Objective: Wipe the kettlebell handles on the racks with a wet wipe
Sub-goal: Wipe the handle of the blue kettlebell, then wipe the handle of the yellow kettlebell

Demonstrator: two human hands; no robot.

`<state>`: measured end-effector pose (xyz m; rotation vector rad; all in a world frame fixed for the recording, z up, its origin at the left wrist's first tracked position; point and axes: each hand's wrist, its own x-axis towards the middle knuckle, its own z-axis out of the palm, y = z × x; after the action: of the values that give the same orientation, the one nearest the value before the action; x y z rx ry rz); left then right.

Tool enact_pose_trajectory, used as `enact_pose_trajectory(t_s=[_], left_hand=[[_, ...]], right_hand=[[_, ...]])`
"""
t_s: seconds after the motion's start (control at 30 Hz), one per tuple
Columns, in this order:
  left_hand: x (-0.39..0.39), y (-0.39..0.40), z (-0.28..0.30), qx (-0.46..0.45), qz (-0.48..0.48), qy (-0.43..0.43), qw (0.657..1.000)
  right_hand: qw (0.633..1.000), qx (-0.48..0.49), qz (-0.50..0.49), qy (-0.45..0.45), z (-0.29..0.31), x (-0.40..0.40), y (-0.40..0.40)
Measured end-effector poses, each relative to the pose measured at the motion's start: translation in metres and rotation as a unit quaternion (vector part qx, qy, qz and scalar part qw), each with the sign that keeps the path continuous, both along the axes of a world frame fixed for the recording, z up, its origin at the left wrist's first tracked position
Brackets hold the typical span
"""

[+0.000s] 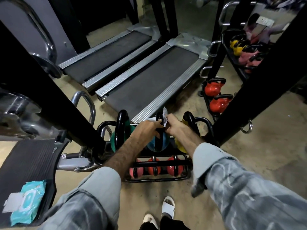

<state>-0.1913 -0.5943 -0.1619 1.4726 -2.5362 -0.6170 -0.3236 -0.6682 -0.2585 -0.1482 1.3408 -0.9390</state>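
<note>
**Both hands on the middle kettlebell handle, upper rack tier**

Head view. At centre frame, the left hand (146, 128) curls its fingers over the black handle (159, 117) of the blue kettlebell (157, 145), whose body is largely hidden behind both wrists. The right hand (172, 126) pinches a white wet wipe (164, 116) against the same handle; the wipe's free corner sticks up above the fingers, and how much of it wraps the handle cannot be made out. The rack (206, 123) holds on its upper tier a green kettlebell (114, 140) left of the blue one and a yellow kettlebell (180, 145), mostly covered by the right forearm. The lower tier holds three red kettlebells (172, 168), partly barred by the frame. At lower left, a teal wipes packet (28, 205) lies on a ribbed black platform (29, 160), its flap open. Right of centre, a second rack (206, 100) carries two red kettlebells, cut by a black post (259, 83).
</note>
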Motion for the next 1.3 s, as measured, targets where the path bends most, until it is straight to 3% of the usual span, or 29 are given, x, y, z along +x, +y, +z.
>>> enact_pose_trajectory(t_s=[0.13, 0.33, 0.47, 0.6, 0.77, 1.03, 1.3], left_hand=[[0.003, 0.009, -0.008, 0.013, 0.058, 0.045, 0.997], [-0.003, 0.006, -0.004, -0.012, 0.063, 0.023, 0.998], [-0.034, 0.007, 0.002, -0.071, 0.032, 0.035, 0.996], [-0.080, 0.004, -0.002, -0.057, -0.059, 0.083, 0.993], [-0.119, -0.005, -0.010, -0.001, -0.083, 0.054, 0.995], [-0.139, -0.033, 0.005, 0.023, -0.038, -0.017, 0.999], [-0.137, -0.035, 0.001, 0.033, -0.042, -0.006, 0.999]], right_hand=[[0.980, -0.069, 0.068, 0.176, 0.059, -0.013, 0.059], [0.902, -0.202, 0.004, 0.381, 0.079, -0.073, 0.109], [0.866, -0.240, -0.088, 0.431, 0.073, -0.120, 0.147], [0.839, -0.232, -0.080, 0.486, 0.045, -0.132, 0.179], [0.852, -0.208, 0.010, 0.481, 0.015, -0.106, 0.204], [0.838, -0.232, -0.022, 0.494, -0.005, -0.092, 0.186], [0.887, -0.224, -0.110, 0.388, -0.024, -0.085, 0.213]])
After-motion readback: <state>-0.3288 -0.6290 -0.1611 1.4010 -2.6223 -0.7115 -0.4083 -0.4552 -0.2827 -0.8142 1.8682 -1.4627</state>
